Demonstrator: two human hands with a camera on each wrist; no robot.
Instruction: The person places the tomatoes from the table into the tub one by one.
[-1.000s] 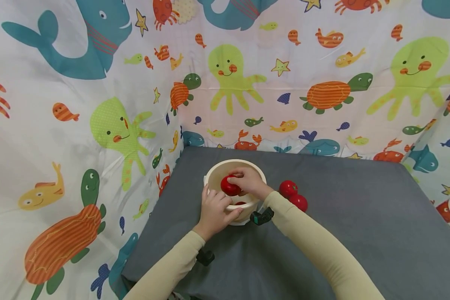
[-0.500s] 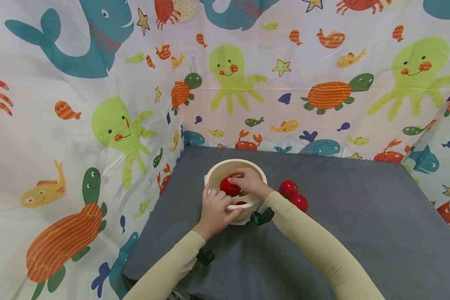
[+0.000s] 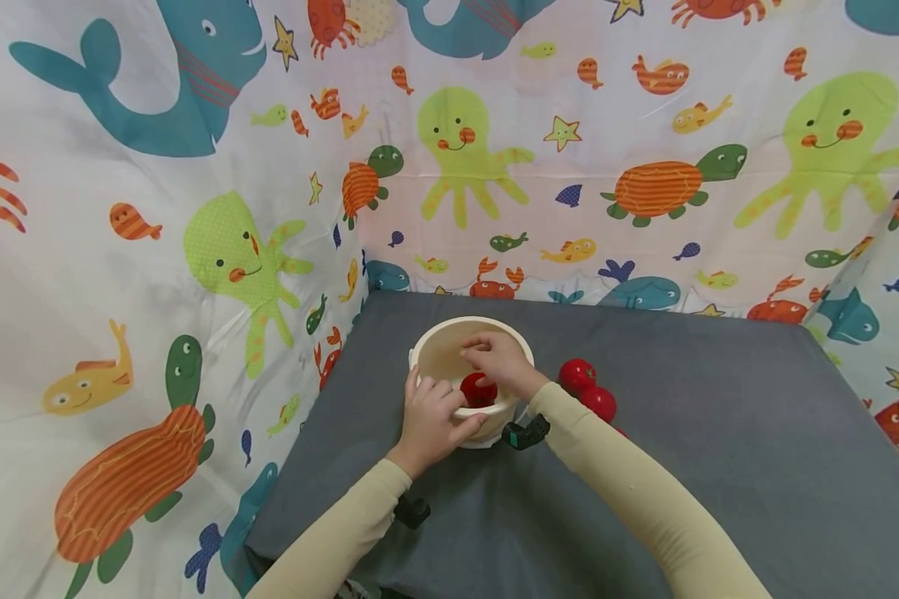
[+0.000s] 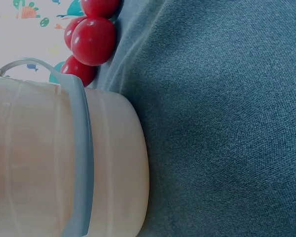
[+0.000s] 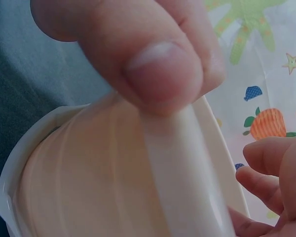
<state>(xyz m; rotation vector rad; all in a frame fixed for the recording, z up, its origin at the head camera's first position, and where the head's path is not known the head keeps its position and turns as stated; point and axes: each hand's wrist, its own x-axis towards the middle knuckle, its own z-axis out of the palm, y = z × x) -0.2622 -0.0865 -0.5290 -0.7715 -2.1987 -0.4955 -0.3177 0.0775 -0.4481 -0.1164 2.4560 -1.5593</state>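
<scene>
A cream bucket with a grey-white handle stands on the cloth. My left hand grips its near-left rim, with the thumb pressed near the edge in the right wrist view. Inside the bucket lies a red tomato, partly behind the left fingers. Just above that tomato, my right hand reaches over the right rim with loosely bent fingers and holds nothing. Beside the bucket, to the right, are more red tomatoes, partly hidden by the right sleeve; several show in the left wrist view.
Grey cloth covers the table. A white curtain printed with sea animals hangs behind it and along both sides. A black wrist camera sits close to the bucket's right side.
My right hand has let go of the tomato it held, and the tomato has dropped lower in the bucket. The left hand keeps its grip on the rim.
</scene>
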